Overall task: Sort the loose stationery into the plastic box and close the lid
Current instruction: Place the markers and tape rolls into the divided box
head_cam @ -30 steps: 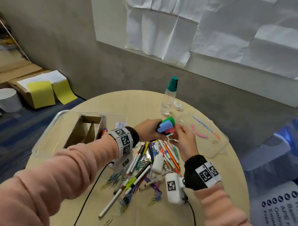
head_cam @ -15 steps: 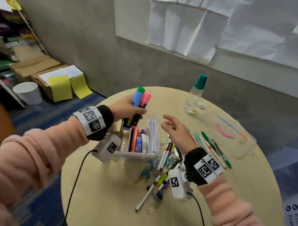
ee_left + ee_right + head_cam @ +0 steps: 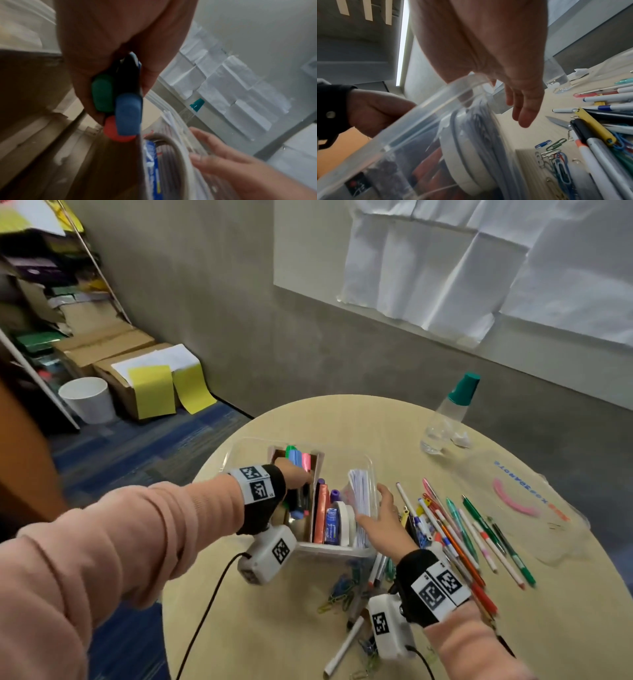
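My left hand (image 3: 294, 475) grips a bundle of highlighters (image 3: 297, 457) with green, blue and pink caps (image 3: 126, 113), lowered into the cardboard divider of the clear plastic box (image 3: 368, 470). The box also holds a tape roll (image 3: 345, 520), a glue stick, an orange marker and a white paper stack (image 3: 360, 494). My right hand (image 3: 383, 518) lies with straight fingers against the box's right wall (image 3: 423, 108), holding nothing. Loose pens (image 3: 459, 529) and paper clips (image 3: 340, 594) lie on the table right of and in front of the box. The clear lid (image 3: 534, 508) lies at the right.
A spray bottle with a teal cap (image 3: 448, 412) stands at the table's far right. The round table's edge (image 3: 178, 577) is close on the left, with blue carpet below. Cardboard boxes and a white bin (image 3: 87, 398) sit on the floor at the left.
My left hand has carried the highlighters from above the pile over to the box and down into its divider. My right hand has let go of them and moved to the box's right wall.
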The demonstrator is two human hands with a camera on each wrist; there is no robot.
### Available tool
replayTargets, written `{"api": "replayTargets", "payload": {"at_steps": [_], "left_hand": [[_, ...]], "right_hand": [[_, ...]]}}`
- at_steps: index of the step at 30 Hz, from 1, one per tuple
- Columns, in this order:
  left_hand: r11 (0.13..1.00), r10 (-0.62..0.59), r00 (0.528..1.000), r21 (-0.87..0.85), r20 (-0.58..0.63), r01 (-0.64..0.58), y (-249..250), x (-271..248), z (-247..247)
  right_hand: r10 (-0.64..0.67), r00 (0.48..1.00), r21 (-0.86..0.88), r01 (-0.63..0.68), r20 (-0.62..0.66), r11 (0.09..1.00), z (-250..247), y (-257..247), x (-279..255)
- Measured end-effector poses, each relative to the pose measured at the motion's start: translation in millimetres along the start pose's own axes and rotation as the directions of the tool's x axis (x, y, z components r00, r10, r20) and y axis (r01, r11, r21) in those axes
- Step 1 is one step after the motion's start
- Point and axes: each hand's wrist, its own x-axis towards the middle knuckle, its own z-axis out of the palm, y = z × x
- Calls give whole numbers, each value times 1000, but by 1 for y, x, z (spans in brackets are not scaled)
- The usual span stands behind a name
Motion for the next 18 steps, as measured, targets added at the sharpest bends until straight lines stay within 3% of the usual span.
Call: {"api": "replayTargets", "payload": {"at_steps": [4,13,16,18], "left_hand": [[988,-47,999,147,28,42,-2,3,11],[986,-165,953,14,256,167,-4,-4,13],[993,-114,967,61,230,102,0,-11,10],[950,-30,987,310,155,-20,-1,-11,7]], "right_hand": [[-22,1000,-1,22,0,1000,-1,7,-1],[14,1000,15,-14,13,1000,2,13,-1],[15,1000,1,-15,9,1000,2,14,0],[17,1000,-4,-17,10,1000,2,15,0]]}}
